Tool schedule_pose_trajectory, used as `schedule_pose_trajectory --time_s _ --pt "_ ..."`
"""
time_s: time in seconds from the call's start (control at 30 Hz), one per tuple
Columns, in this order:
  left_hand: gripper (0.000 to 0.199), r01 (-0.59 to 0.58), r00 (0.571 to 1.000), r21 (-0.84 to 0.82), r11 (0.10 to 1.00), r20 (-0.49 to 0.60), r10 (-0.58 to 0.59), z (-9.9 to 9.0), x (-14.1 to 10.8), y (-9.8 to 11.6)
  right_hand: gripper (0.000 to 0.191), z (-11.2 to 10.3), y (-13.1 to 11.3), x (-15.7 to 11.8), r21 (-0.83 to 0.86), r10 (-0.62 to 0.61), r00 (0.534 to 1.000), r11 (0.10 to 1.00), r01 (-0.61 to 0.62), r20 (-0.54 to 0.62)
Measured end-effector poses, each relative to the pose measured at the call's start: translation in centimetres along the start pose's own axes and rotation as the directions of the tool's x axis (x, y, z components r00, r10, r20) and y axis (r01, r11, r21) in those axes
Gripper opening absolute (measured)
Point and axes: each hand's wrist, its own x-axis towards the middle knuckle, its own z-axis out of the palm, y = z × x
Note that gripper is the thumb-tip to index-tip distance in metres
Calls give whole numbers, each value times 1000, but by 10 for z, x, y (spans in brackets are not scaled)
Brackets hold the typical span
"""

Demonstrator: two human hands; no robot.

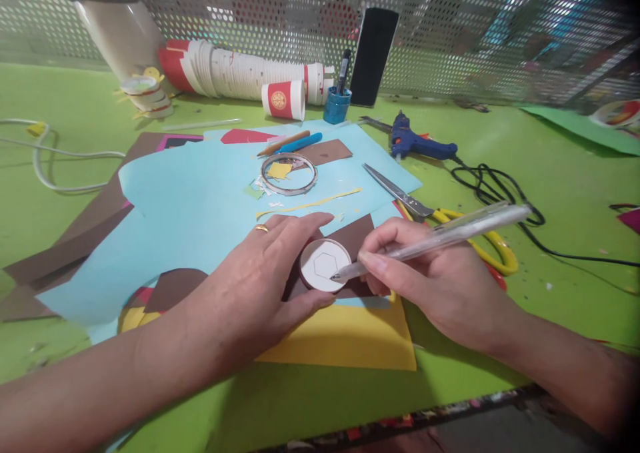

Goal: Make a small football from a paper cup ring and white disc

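Note:
My left hand (270, 266) curls round a small round paper cup bottom (320, 256), thumb and fingers gripping its sides. Its white face carries a thin drawn hexagon. In my right hand (425, 273) is a clear ballpoint pen (450, 233), slanting up to the right. The pen's tip meets the white face near the hexagon's lower right side. Under the cup bottom lie brown paper (357, 236) and a yellow sheet (345, 340). Scissors with yellow handles (405, 196) lie just beyond my right hand.
Light blue paper (190, 193) spreads over the green table (575, 193), with a cut ring (289, 191) and crayons (300, 142) on it. Behind stand stacked paper cups (250, 73), a single red-and-white cup (284, 100) and a phone (374, 56). At right, a blue glue gun (420, 143) trails a black cord.

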Motion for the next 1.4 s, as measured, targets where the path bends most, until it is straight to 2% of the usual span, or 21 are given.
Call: schedule_pose_trajectory --time_s 0.7,1.07,1.4 --pt "54 -2 1000 19 1000 9 2 0 0 -1 13 0 0 0 21 6 1000 1000 -6 -4" --pt "56 3 1000 14 1000 13 -3 0 0 -1 13 -1 -1 0 -64 20 1000 998 -20 -2" --pt "56 3 1000 5 1000 8 -3 1 0 -1 14 0 0 1 -17 6 1000 1000 -7 -16"
